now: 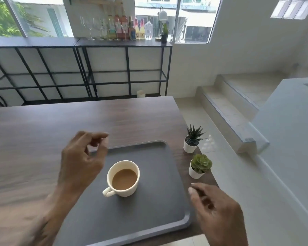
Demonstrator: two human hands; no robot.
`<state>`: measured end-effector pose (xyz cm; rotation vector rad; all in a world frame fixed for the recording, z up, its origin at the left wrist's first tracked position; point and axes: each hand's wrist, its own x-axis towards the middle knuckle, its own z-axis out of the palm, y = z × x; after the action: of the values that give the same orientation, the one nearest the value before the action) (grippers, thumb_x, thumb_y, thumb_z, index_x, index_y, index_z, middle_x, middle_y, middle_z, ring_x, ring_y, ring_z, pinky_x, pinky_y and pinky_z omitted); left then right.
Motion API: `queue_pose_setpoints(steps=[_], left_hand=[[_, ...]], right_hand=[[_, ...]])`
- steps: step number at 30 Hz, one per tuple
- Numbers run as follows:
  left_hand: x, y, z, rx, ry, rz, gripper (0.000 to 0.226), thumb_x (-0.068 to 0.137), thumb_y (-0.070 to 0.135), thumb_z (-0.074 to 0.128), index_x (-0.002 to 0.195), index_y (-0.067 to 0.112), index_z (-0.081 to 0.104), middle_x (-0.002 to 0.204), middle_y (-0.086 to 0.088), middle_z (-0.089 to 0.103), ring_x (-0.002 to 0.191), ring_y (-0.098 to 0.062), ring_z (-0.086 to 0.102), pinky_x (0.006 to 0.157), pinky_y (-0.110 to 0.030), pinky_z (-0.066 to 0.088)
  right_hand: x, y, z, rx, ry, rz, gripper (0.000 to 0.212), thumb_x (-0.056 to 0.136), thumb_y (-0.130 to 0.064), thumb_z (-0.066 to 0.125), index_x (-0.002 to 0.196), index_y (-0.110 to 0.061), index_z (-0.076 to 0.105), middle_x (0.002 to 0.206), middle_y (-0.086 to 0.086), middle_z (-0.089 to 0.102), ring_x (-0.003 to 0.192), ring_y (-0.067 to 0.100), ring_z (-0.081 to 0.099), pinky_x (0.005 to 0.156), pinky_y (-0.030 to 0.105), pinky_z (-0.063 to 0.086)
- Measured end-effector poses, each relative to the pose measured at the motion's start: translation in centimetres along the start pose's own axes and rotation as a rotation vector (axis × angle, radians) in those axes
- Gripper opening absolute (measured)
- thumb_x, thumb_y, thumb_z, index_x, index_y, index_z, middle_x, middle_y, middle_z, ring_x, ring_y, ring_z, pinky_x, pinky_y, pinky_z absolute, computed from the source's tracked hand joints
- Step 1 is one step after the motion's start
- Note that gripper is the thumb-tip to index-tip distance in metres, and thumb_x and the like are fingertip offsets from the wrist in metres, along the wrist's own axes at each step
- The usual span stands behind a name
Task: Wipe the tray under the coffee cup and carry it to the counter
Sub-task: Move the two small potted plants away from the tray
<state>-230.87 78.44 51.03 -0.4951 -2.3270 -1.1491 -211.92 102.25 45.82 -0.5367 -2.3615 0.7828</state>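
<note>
A dark grey tray (155, 206) lies on the brown wooden table (43, 132), near its right front corner. A white coffee cup (123, 178) filled with milky coffee stands in the tray's middle, handle pointing to the front left. My left hand (82, 162) hovers over the tray's left side, fingers loosely curled and empty, just left of the cup. My right hand (215, 208) floats beside the tray's right rim, fingers apart, holding nothing. No cloth is in view.
Two small potted plants stand right of the tray: a spiky one (192, 141) and a rosette one (199, 166). Beyond the table's right edge the floor drops to tiled steps (229, 107). A black shelf (124, 45) with bottles and glasses runs along the far windows.
</note>
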Motion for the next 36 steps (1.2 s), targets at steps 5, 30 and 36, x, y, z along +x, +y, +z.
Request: queue_pose_setpoints(steps=[5, 30, 36], left_hand=[[4.9, 6.7, 11.8, -0.159, -0.7, 0.078, 0.037, 0.079, 0.026, 0.073, 0.114, 0.016, 0.069, 0.096, -0.001, 0.066, 0.089, -0.018, 0.064, 0.079, -0.025, 0.05], [1.0, 9.0, 26.6, -0.267, -0.73, -0.107, 0.063, 0.074, 0.004, 0.071, 0.118, 0.016, 0.027, 0.08, -0.004, 0.047, 0.067, -0.022, 0.049, 0.051, -0.027, 0.039], [1.0, 7.6, 25.5, -0.253, -0.773, -0.091, 0.065, 0.073, 0.009, 0.074, 0.117, 0.02, 0.026, 0.084, -0.005, 0.052, 0.066, -0.016, 0.049, 0.051, -0.021, 0.036]], right_hand=[[2.9, 6.4, 0.2, 0.186, 0.061, 0.339, 0.053, 0.075, -0.019, 0.084, 0.119, -0.03, 0.058, 0.109, -0.001, 0.057, 0.085, 0.014, 0.062, 0.066, 0.012, 0.05], [5.5, 9.4, 7.7, 0.194, -0.072, 0.364, 0.059, 0.068, -0.049, 0.084, 0.117, -0.026, 0.059, 0.108, -0.003, 0.069, 0.1, 0.019, 0.064, 0.089, 0.035, 0.053], [5.4, 9.1, 7.6, 0.189, -0.079, 0.336, 0.062, 0.07, -0.049, 0.083, 0.121, -0.024, 0.058, 0.111, 0.002, 0.068, 0.101, 0.022, 0.064, 0.089, 0.037, 0.053]])
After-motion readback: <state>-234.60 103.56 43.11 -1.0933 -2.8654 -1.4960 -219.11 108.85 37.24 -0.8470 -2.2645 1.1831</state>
